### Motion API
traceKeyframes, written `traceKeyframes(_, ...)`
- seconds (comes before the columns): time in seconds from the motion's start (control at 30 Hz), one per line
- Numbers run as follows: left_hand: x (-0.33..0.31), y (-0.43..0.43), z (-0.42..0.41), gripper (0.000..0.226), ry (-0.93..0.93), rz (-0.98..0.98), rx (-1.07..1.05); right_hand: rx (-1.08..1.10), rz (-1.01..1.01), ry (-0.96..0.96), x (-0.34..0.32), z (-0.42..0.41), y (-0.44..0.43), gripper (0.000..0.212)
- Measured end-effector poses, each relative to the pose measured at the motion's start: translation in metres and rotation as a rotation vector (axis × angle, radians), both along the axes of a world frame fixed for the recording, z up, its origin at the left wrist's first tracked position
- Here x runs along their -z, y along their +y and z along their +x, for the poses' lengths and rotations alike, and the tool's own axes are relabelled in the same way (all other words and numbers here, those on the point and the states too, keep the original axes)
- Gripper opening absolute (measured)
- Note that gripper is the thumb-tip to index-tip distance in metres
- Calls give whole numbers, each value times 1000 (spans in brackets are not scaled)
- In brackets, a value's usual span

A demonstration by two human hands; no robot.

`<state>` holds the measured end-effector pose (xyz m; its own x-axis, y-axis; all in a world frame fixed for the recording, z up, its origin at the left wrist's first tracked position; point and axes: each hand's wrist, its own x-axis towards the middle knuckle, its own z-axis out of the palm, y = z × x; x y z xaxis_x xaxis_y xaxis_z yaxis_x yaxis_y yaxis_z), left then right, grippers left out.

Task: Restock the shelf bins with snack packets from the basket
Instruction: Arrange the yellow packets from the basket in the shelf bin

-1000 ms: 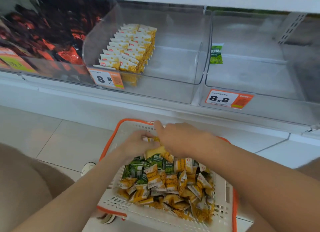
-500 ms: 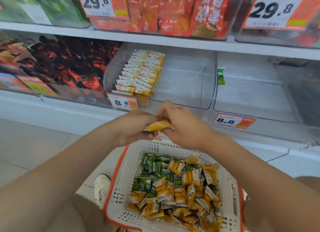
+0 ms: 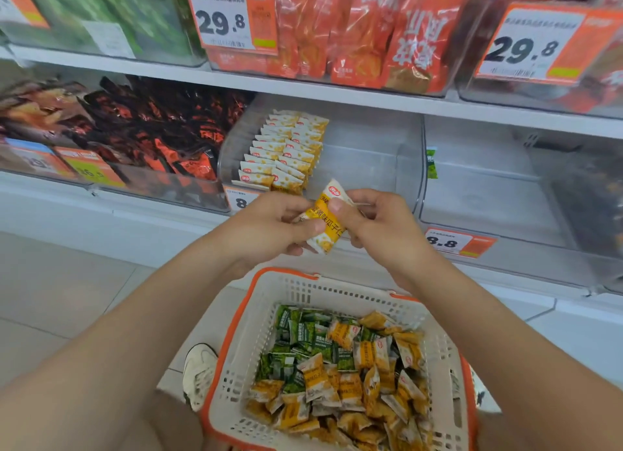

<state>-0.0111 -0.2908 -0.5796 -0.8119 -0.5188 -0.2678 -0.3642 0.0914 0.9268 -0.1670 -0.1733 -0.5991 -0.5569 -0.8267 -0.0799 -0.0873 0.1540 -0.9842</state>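
Both my hands hold a small stack of yellow-and-white snack packets [image 3: 326, 219] in front of the middle clear bin [image 3: 374, 147]. My left hand [image 3: 269, 226] grips the stack's lower left side, and my right hand [image 3: 377, 224] pinches its upper end with the thumb on top. Inside that bin, two neat rows of matching yellow packets [image 3: 286, 150] stand at its left. Below my arms sits the white basket [image 3: 269, 315] with orange rim, full of loose yellow packets [image 3: 340, 393] and green packets [image 3: 303, 339].
The right clear bin [image 3: 505, 194] holds a single green packet [image 3: 431, 164] at its left wall. A bin of dark red packets [image 3: 151, 127] is on the left. An upper shelf [image 3: 337, 93] carries orange bags. Price tags line the bin fronts. A white shoe [image 3: 199, 373] stands beside the basket.
Both hands rose out of the basket with the yellow packets to the middle bin's front. The stack turned so its printed face shows. The view tilted upward.
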Motion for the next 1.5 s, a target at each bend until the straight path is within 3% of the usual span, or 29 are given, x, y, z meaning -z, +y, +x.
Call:
traceKeyframes(0.07, 6, 6, 3, 21, 45, 162, -134, 14, 6, -86, -2, 4, 0, 28)
traceKeyframes(0.2, 13, 11, 5, 26, 80, 365, -244, -9, 52, -104, -2, 6, -5, 13)
traceKeyframes(0.33, 8, 1, 6, 24, 103, 316, -230, -44, 33, -64, -9, 6, -16, 18)
traceKeyframes(0.4, 6, -11, 8, 13, 15, 37, -180, -40, 26, 145, -11, 4, -26, 21)
traceKeyframes(0.5, 8, -39, 14, 28, -270, -740, -136, 89, -91, 378, -14, -2, -43, 13)
traceKeyframes(0.53, 9, -46, 15, 35, -341, -884, -147, 139, -138, 415, -12, -4, -49, 12)
traceKeyframes(0.6, 13, -59, 18, 51, -431, -994, -130, 183, -172, 526, -6, -6, -60, 13)
traceKeyframes(0.83, 29, -79, 16, 78, -581, -960, 77, 88, 45, 717, 29, -5, -103, 11)
traceKeyframes(1.0, 29, -88, 9, 67, -572, -1000, 71, -112, 277, 758, 30, -6, -126, 23)
traceKeyframes(1.1, 28, -89, 7, 57, -560, -994, 51, -217, 355, 598, 24, -15, -132, 20)
traceKeyframes(1.2, 21, -83, 6, 43, -514, -1030, -60, -223, 331, 511, 24, -20, -128, 13)
traceKeyframes(1.33, 12, -72, 7, 22, -468, -1062, -160, -9, 117, 848, 16, -10, -103, 17)
traceKeyframes(1.4, 16, -63, 5, 14, -482, -1012, -85, 30, -8, 942, 6, -1, -82, 18)
traceKeyframes(1.5, 28, -43, -1, 18, -595, -898, 128, -51, 28, 986, -3, 17, -47, 16)
